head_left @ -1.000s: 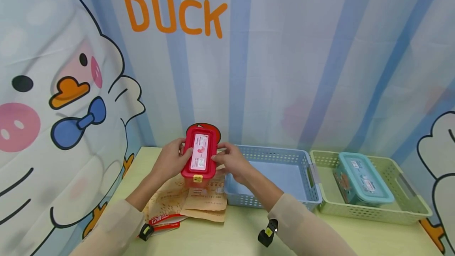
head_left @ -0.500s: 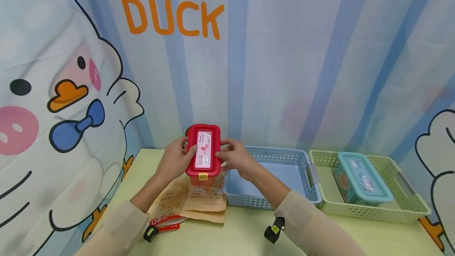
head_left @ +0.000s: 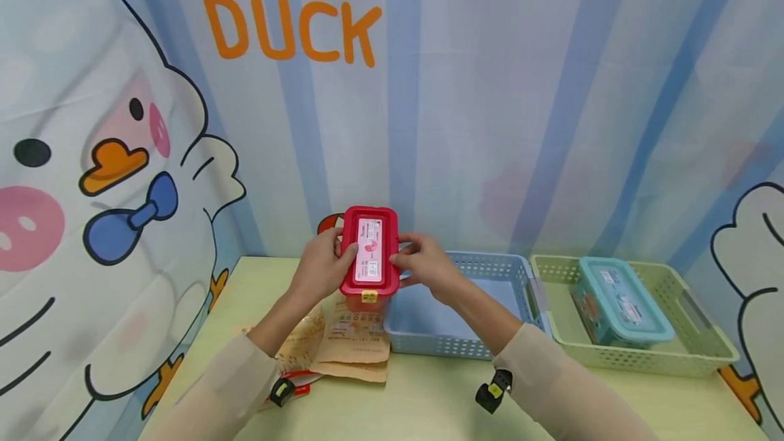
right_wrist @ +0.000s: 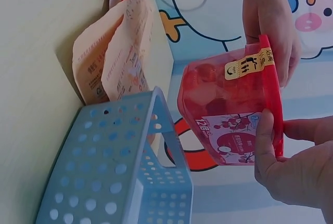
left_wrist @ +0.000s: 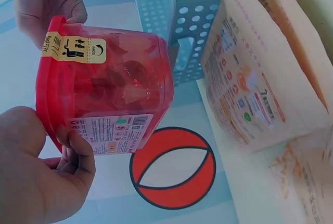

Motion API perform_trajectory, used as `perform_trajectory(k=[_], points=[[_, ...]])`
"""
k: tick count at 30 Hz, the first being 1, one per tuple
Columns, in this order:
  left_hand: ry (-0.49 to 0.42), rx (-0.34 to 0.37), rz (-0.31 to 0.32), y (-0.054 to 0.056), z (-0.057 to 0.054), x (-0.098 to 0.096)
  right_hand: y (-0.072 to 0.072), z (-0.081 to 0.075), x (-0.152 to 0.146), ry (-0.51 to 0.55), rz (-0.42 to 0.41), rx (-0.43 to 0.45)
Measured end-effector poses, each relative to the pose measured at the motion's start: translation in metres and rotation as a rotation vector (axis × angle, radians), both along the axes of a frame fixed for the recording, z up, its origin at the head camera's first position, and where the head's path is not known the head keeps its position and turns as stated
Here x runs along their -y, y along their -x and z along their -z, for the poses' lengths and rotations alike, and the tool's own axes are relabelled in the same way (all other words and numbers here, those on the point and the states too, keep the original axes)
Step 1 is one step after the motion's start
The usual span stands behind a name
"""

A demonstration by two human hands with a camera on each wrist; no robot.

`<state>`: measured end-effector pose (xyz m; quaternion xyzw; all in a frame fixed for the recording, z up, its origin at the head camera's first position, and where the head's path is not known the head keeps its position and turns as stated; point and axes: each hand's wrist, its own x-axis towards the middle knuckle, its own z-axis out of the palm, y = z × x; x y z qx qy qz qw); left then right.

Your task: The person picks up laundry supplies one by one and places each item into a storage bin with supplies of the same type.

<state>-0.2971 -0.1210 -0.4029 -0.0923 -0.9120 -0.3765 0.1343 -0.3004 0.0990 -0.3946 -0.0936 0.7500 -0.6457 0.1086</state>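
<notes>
A red plastic food box with a red lid, clear tinted walls and a yellow seal sticker hangs in the air between both hands. My left hand grips its left edge, thumb over the lid. On the opposite edge my right hand pinches the lid rim between thumb and fingers. In the left wrist view the box shows dark pieces inside and a printed label on its side. Below it stand brown paper snack pouches, and the blue basket is just to the right.
Right of the blue basket, a green basket holds a teal lidded box. A red packet lies partly under the pouches on the pale yellow table. A printed duck curtain hangs behind.
Both hands have carried the red food box to the right, from over the pouches toward the left side of the blue basket. The baskets and pouches stay in place.
</notes>
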Motion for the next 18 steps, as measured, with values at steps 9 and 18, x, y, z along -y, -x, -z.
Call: perform_trajectory(k=[9, 18], points=[[0.016, -0.019, 0.039, 0.005, -0.001, -0.015, 0.001, -0.005, -0.019, -0.013, -0.002, -0.015], [-0.018, -0.034, 0.089, 0.007, -0.002, -0.032, 0.0, -0.012, -0.039, -0.046, 0.008, -0.057]])
